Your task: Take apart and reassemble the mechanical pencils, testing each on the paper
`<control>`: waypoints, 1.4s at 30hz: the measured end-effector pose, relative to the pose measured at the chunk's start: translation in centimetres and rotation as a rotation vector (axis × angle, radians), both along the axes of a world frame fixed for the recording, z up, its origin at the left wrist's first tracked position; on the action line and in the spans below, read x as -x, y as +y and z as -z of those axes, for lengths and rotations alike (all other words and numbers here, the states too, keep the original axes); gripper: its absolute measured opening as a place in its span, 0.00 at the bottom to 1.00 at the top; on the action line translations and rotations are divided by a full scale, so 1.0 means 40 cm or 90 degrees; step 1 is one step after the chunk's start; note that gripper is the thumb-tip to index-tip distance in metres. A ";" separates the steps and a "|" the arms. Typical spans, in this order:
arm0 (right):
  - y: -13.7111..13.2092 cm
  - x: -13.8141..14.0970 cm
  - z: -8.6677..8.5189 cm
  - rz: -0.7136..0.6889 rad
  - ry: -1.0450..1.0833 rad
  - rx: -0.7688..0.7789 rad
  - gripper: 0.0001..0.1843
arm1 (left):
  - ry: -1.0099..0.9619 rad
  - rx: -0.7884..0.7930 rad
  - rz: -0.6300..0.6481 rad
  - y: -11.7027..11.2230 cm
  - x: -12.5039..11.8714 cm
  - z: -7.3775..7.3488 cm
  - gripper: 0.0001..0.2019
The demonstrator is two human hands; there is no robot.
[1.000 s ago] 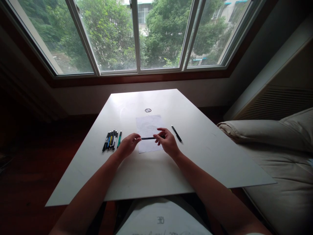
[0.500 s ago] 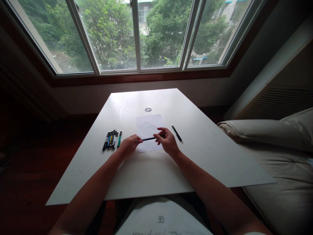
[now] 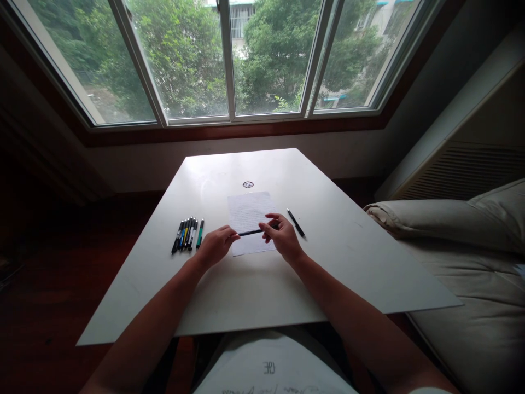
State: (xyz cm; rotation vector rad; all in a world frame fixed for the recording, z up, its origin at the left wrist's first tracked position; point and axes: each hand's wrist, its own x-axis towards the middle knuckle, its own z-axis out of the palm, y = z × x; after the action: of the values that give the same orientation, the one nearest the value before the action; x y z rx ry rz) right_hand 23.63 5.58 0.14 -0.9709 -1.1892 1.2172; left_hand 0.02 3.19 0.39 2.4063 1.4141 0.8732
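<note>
A thin black pen (image 3: 250,232) is held level between my two hands, above a sheet of paper (image 3: 248,208) covered in lines of writing. My left hand (image 3: 217,243) pinches the pen's left end. Around its right part the fingers of my right hand (image 3: 281,235) are closed, and they hide that end. To the right of my right hand lies a black pen (image 3: 296,222). Left of my left hand a green and black pen (image 3: 199,234) lies beside a row of several pens (image 3: 185,235) with black, blue, yellow and white barrels.
All of this is on a white table (image 3: 254,295) in front of me. A round black-and-white emblem (image 3: 248,185) sits beyond the paper. At the right stands a pale sofa (image 3: 443,219), and a window (image 3: 229,60) spans the wall ahead.
My right hand has shifted very slightly to the right along the pen. Otherwise the hands and the things on the table look the same.
</note>
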 end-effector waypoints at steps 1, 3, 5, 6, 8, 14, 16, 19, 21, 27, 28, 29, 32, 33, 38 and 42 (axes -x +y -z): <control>0.000 -0.001 -0.003 -0.008 0.024 0.018 0.30 | 0.002 -0.006 -0.001 -0.003 -0.004 -0.002 0.11; -0.002 -0.001 -0.009 -0.051 0.073 0.055 0.31 | -0.003 -0.010 0.002 -0.007 -0.012 -0.005 0.11; -0.010 0.004 -0.015 -0.110 0.101 0.073 0.28 | -0.012 -0.007 0.009 -0.011 -0.022 -0.007 0.11; -0.016 0.009 -0.016 -0.135 0.103 0.072 0.26 | -0.014 -0.006 0.014 -0.013 -0.026 -0.007 0.11; -0.028 0.019 -0.016 -0.175 0.090 0.057 0.22 | -0.013 -0.002 0.025 -0.016 -0.033 -0.006 0.09; -0.049 0.045 -0.002 -0.231 0.068 0.030 0.22 | 0.005 0.002 0.038 -0.018 -0.034 0.011 0.07; -0.047 0.049 -0.003 -0.237 0.120 0.049 0.21 | 0.004 0.006 0.038 -0.017 -0.035 0.014 0.08; -0.032 0.040 -0.016 -0.191 0.259 0.089 0.21 | 0.005 0.019 0.053 -0.014 -0.038 0.015 0.09; -0.013 0.015 -0.029 -0.111 0.359 0.095 0.24 | 0.009 0.023 0.059 -0.009 -0.037 0.016 0.09; 0.052 -0.113 -0.048 -0.005 0.517 0.094 0.31 | 0.037 -0.008 0.071 0.014 -0.015 0.035 0.09; 0.058 -0.128 -0.047 -0.003 0.521 0.100 0.30 | 0.044 -0.011 0.073 0.016 -0.012 0.038 0.09; 0.062 -0.138 -0.046 -0.003 0.521 0.104 0.29 | 0.050 -0.013 0.073 0.018 -0.010 0.040 0.09; 0.059 -0.142 -0.045 -0.009 0.503 0.108 0.26 | 0.064 -0.015 0.075 0.019 -0.007 0.048 0.11; 0.056 -0.137 -0.047 -0.010 0.494 0.106 0.25 | 0.068 -0.014 0.076 0.019 -0.007 0.050 0.12; 0.049 -0.110 -0.055 0.000 0.414 0.096 0.25 | 0.076 -0.004 0.084 0.019 -0.005 0.059 0.14; 0.056 -0.096 -0.044 0.043 0.296 0.115 0.18 | 0.078 -0.011 0.089 0.018 -0.005 0.057 0.14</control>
State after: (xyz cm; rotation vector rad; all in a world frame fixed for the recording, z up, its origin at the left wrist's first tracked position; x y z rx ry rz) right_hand 27.47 7.84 1.90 -0.7915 -0.6856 1.4182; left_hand 0.23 3.92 -1.90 2.5738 1.2643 0.7194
